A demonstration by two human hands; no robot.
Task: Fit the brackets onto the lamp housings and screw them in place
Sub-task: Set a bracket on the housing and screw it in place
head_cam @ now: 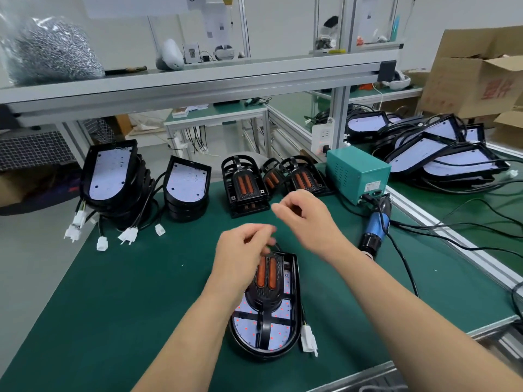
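**Working a bracket on the lamp housing at the middle of the bench**

One lamp housing (278, 339) lies flat on the green mat (135, 292) straight in front of the person, its white board facing up. A black bracket (267, 284) with two orange strips sits on top of it, covering the far half. A white connector (308, 339) on a short lead lies just beside the housing's right edge.

The left hand (243, 250) hangs over the bracket's far end with its fingers curled down toward it. The fingertips are blurred, so whether they grip the bracket or only touch it cannot be told. The right hand (305, 219) is raised above the mat, apart from the housing, fingers loosely curled and thumb close to the forefinger. If anything small is pinched there, it cannot be made out.

A blue electric screwdriver (375, 230) lies on the mat to the right, cabled to a teal power box (356, 174). Along the far edge stand spare brackets (244, 185), and left of them two stacks of housings (113, 176) — white plugs trail from their leads. More housings are heaped on the side table (441, 154). On the shelf above — at its left end — rests a clear bag of screws (51, 49).
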